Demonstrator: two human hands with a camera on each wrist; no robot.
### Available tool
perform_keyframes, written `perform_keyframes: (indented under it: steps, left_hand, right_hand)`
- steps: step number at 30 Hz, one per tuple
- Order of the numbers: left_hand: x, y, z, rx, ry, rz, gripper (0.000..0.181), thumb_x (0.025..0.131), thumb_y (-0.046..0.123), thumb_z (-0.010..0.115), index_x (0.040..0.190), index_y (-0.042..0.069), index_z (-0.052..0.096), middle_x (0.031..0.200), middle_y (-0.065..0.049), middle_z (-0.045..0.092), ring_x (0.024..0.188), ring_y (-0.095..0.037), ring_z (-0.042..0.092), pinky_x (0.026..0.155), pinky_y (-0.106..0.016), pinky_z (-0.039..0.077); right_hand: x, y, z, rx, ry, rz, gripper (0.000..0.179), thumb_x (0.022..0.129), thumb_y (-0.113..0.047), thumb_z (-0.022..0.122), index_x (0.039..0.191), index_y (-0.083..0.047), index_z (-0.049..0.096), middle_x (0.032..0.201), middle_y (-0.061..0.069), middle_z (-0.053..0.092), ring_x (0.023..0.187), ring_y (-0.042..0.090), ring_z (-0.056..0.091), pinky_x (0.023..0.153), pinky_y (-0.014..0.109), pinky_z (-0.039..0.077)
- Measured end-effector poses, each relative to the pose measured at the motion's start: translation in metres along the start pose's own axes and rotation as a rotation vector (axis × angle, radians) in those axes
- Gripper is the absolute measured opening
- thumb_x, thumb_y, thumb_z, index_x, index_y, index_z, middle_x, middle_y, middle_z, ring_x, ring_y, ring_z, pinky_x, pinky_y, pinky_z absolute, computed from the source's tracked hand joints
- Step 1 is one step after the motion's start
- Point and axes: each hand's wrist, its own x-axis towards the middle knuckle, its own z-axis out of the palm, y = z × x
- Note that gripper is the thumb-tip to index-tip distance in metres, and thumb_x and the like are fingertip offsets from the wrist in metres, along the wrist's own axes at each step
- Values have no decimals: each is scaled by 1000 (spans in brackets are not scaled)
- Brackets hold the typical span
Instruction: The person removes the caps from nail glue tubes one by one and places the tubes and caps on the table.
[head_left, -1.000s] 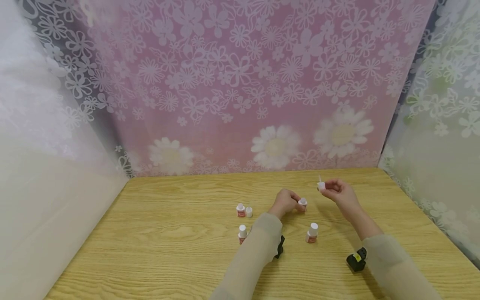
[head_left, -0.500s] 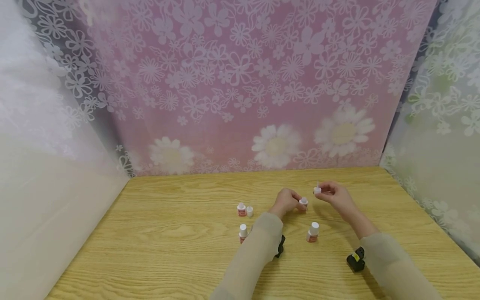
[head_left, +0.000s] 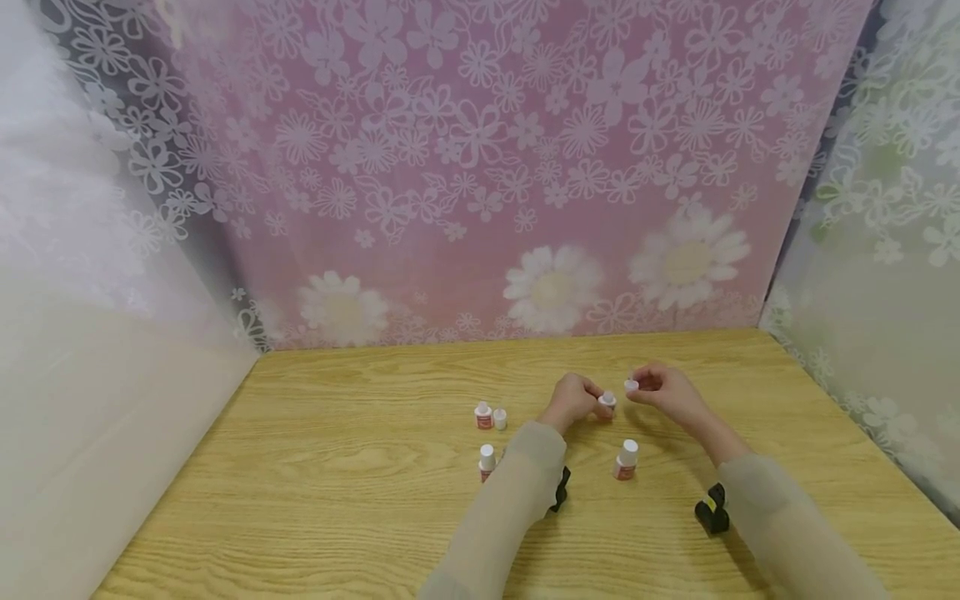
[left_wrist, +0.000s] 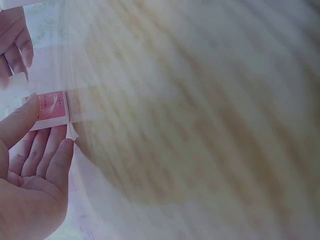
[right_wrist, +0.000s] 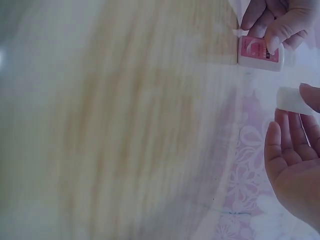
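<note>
My left hand holds a small white bottle with a red label, thumb on one side and fingers on the other. The bottle stands upright, its narrow neck uncapped. In the left wrist view its red label shows beside the thumb. Just to the right, my right hand pinches a white cap between thumb and fingers. In the head view the cap sits close to the bottle's neck, with a gap between them. Nearest in front of the hands stands a capped bottle with a similar red label.
Farther left on the wooden table are an uncapped bottle with a loose white cap beside it, and a capped bottle partly behind the left sleeve. A black device is by the right sleeve. A flowered pink curtain hangs behind.
My right hand has moved left and slightly down, bringing the cap nearer the held bottle. The thin stem that stood up from the cap shows less now. The left hand stays in place.
</note>
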Motion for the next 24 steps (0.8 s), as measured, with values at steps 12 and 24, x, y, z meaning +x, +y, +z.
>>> perform_keyframes:
  steps: [12,24]
  left_hand:
    - [3,-2,2,14,-3,9,18,59,6,82,68,8,67,65,6,57,62,-7,46,56,-22,38]
    - [1,0,0,19,-2,10,17,59,5,81,67,8,66,66,6,57,60,-8,45,53,-22,37]
  right_hand:
    - [6,5,3,-63,-29,-42,26,79,-9,66,96,8,55,88,14,59,82,23,56,67,31,46]
    - [9,7,7,-123,-77,-28,21,76,-11,69,87,2,56,82,7,59,77,19,55,65,32,44]
